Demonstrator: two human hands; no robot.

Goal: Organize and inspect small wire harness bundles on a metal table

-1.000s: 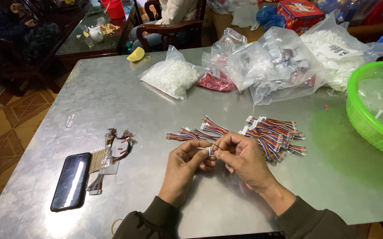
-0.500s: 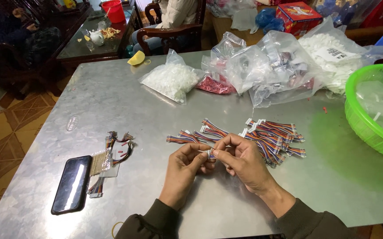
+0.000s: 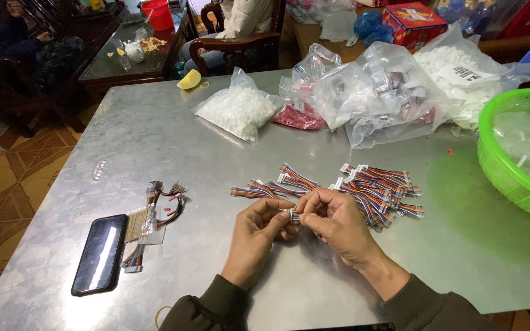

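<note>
A dull grey sheet-metal table [image 3: 173, 147] fills the view, dark wooden chairs beyond it. Both hands meet just in front of the heap of rainbow-striped ribbon cables with white plug ends [image 3: 375, 190]. The left hand [image 3: 259, 230] and right hand [image 3: 332, 220] each pinch one short striped cable with a small white connector [image 3: 291, 213], grips narrow and closed on it. This looks like the fitting step; the next move calls for fine alignment. The connector's pins are too small to read, fingers hide the joint, and the green plastic basket [image 3: 492, 159] right of the heap is cut off.
</note>
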